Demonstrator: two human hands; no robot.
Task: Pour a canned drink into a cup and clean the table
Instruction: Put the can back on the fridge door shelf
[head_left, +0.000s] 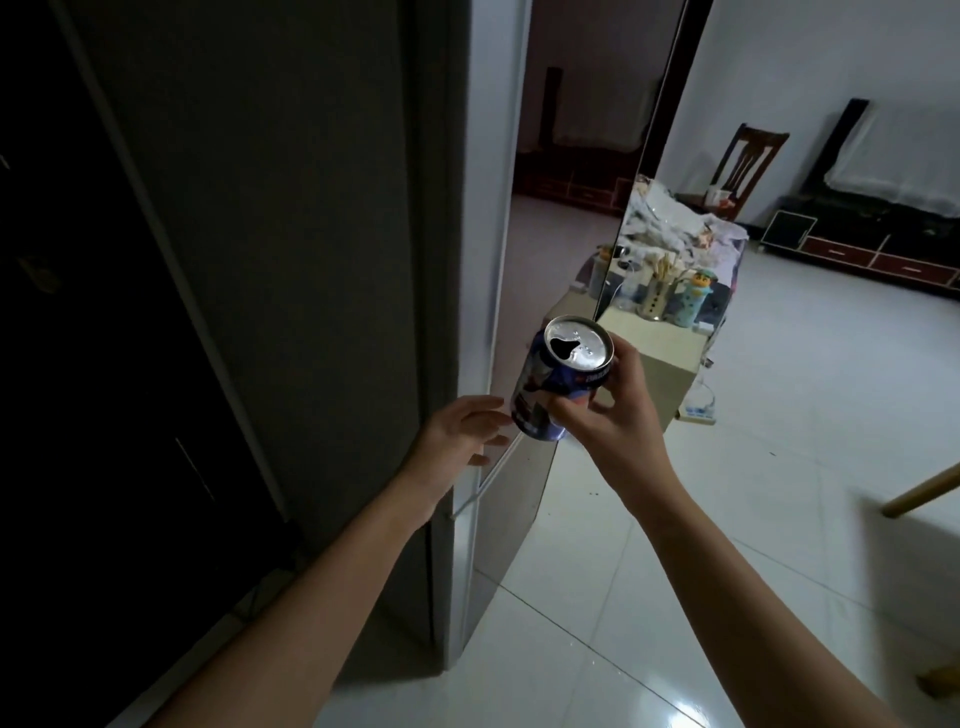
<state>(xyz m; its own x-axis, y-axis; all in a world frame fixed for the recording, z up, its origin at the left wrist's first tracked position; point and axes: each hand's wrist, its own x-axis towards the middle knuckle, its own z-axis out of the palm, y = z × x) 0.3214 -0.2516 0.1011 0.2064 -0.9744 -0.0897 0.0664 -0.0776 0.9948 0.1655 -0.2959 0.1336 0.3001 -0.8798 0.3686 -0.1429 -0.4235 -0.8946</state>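
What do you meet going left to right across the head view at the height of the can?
Dark door → grey cabinet side → left hand, open → blue can, already opened → right hand gripping it → white tiled floor.

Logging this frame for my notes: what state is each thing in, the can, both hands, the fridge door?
can: opened, tab hole showing, tilted, held off the floor.
right hand: closed around the can's side.
left hand: open, fingers spread, beside the can; contact unclear.
fridge door: ajar.
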